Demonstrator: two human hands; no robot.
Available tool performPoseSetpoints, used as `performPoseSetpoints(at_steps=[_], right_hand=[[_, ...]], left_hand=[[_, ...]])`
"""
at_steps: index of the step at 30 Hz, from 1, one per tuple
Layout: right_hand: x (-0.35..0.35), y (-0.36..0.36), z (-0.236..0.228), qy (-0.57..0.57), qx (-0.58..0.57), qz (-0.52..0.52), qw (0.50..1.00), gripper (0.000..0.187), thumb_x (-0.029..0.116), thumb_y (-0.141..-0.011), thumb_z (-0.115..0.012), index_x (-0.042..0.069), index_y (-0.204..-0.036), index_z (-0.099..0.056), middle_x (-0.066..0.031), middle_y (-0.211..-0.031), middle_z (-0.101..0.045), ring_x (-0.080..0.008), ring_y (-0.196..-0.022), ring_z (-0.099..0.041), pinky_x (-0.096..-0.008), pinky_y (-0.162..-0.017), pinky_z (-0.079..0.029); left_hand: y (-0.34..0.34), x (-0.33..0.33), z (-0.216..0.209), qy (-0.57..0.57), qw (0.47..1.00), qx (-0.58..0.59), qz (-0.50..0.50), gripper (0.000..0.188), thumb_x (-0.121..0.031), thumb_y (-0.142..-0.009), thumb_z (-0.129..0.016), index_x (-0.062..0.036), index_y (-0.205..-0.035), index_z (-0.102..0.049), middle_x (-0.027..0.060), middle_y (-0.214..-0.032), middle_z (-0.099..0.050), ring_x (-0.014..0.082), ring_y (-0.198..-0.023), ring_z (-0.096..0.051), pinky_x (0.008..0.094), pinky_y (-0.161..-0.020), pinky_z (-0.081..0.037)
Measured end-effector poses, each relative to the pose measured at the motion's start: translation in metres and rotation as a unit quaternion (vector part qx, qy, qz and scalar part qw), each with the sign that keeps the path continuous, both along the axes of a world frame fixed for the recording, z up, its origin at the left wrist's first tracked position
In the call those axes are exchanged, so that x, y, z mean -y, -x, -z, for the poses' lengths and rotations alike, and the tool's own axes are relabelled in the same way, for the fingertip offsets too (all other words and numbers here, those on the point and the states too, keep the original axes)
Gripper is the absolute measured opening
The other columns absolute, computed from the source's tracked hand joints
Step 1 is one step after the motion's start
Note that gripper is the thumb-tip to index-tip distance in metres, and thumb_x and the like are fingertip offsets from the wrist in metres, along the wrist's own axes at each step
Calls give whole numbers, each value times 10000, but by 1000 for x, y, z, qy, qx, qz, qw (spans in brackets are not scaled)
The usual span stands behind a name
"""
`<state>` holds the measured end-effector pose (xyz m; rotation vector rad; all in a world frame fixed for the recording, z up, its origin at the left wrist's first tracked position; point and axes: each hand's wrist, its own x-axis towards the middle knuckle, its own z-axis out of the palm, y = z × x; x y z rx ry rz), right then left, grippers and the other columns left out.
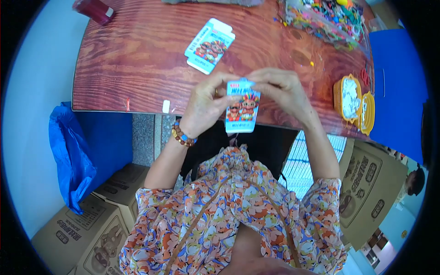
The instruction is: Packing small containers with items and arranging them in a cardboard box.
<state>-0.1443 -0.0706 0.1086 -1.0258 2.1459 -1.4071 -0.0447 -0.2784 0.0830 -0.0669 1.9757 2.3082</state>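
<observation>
My left hand (206, 101) grips a small light-blue cardboard box (241, 120) printed with colourful cartoon figures. Its thumb lies across the front while the fingers wrap behind the left side. At the box's upper end my right hand (285, 90) has its fingers closed on the top flap, which they partly cover. The box is held upright over the table's near edge. Farther back on the table lies a second box of the same print (210, 48), looking flat, with its end flaps sticking out.
The reddish wood-grain table (133, 59) bears a clear bin of small colourful pieces (330, 23), an open yellow container with white stuff (350, 98), a dark red jar (94, 11) and a small white piece (166, 106). Brown cartons (82, 233) stand at lower left, another carton (373, 192) at right.
</observation>
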Motion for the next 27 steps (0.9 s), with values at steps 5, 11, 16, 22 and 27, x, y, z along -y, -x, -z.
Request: performPoseSetpoints(at_steps=[5,11,16,22,27], right_hand=[[16,-12,-11,5,55,-5,998,200,24,-884,-660,-19,-1077,-695,-81,-1078,-697,-163,-984,-662,-294,-872,-518],[36,26,9,184,329,195,906,233,147,-970,-585,9,-1146,-652,-99,-1121,-678,-157,-976,-671,-312,-860,-551],[101,11,1,166,507,118,837,228,186,-967,-589,14,-1105,-647,-54,-1017,-690,-181,-913,-678,-362,-792,-571],[136,111,-56,-59,-296,149,942,199,161,-916,-618,17,-1033,-689,-119,-922,-711,-191,-787,-675,-327,-682,-517],[139,241,-40,-304,-367,178,861,270,296,-821,-701,52,-928,-664,-140,-902,-700,-299,-895,-674,-422,-751,-501]], left_hand=[[-5,14,3,-27,999,3,29,386,22,-873,-673,8,-1245,-571,79,-1122,-653,123,-962,-654,263,-792,-554],[23,27,-2,-9,986,-114,-120,874,-140,-802,-783,4,-1481,-252,186,-1410,-427,232,-1218,-519,363,-965,-479],[37,28,4,226,924,-216,-219,1159,-88,-677,-869,-38,-1527,-83,208,-1542,-229,301,-1401,-334,439,-1129,-347],[36,55,-7,32,947,-171,-269,952,30,-686,-840,-60,-1427,-249,106,-1303,-426,196,-1171,-510,347,-938,-526],[31,62,6,90,969,-91,-213,836,-27,-701,-854,-33,-1346,-323,110,-1269,-446,202,-1161,-522,361,-952,-498]])
